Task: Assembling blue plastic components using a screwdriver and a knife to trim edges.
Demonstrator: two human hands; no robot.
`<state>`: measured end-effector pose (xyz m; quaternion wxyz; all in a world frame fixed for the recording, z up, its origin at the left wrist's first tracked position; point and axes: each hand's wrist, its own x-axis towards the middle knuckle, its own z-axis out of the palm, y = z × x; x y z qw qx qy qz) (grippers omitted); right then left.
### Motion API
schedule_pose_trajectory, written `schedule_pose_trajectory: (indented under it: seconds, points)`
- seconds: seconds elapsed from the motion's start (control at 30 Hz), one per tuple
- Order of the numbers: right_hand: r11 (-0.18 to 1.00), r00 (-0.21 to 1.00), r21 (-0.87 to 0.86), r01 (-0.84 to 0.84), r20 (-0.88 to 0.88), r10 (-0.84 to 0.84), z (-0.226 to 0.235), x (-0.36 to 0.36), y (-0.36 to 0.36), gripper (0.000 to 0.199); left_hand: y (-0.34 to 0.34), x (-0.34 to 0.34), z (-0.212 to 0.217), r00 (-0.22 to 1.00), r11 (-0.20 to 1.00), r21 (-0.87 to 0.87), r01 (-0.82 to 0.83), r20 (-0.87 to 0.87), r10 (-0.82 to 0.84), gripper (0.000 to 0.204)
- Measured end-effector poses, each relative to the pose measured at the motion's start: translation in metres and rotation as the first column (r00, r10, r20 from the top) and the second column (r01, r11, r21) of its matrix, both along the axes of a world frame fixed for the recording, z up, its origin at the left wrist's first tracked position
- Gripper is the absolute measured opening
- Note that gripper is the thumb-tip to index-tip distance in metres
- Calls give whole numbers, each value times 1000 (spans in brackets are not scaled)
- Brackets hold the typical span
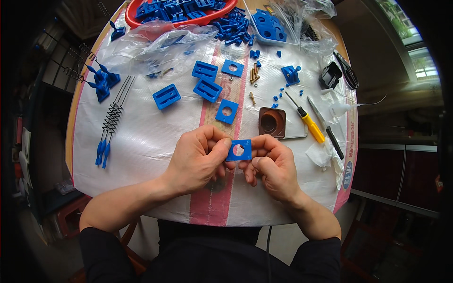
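The workpiece, a blue rectangular plate (230, 155) with a round hole, is held just below the centre of the frame, above the counter (70, 146). Its broad face is toward the camera. Its slightly longer axis runs left to right, with the right end raised slightly.

Left hand (193, 155): the grip is pinched on the plate's left edge, thumb over the face. Right hand (278, 167): the fingers are curled at the plate's right edge; whether this grip is clamped cannot be determined.

Directly above the hands lies a second holed blue plate (220, 114). Up and left of it are slotted blue housings (166, 96). Right of centre are a brown square container (281, 115) and a screwdriver with a yellow handle (313, 129). Brass screws (255, 71) lie at upper centre. Black coil springs (112, 118) with blue ends lie at left.

Markings: the white woven sheet (141, 141) covering the counter carries red printed characters and a blue oval emblem (348, 173) along its right margin.
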<state>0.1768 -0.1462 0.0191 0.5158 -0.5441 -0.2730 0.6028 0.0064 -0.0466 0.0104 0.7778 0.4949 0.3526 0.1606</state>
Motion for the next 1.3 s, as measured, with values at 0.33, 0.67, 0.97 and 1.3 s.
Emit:
schedule_pose_trajectory:
  seconds: [0.33,0.67,0.97,1.3]
  points:
    - [1000,1000,14,2,0,-2,-2,-1,1,28,2,-2,1,997,996,51,66,27,-68,25]
    - [1000,1000,31,3,-24,-2,-1,0,1,34,3,-2,0,984,982,118,146,82,-157,43]
    - [998,1000,69,11,6,-11,2,-2,0,38,5,-3,2,983,991,50,126,124,-132,40]
    - [999,999,46,-12,39,11,4,0,-2,36,10,-4,-2,993,992,-97,83,97,-73,26]
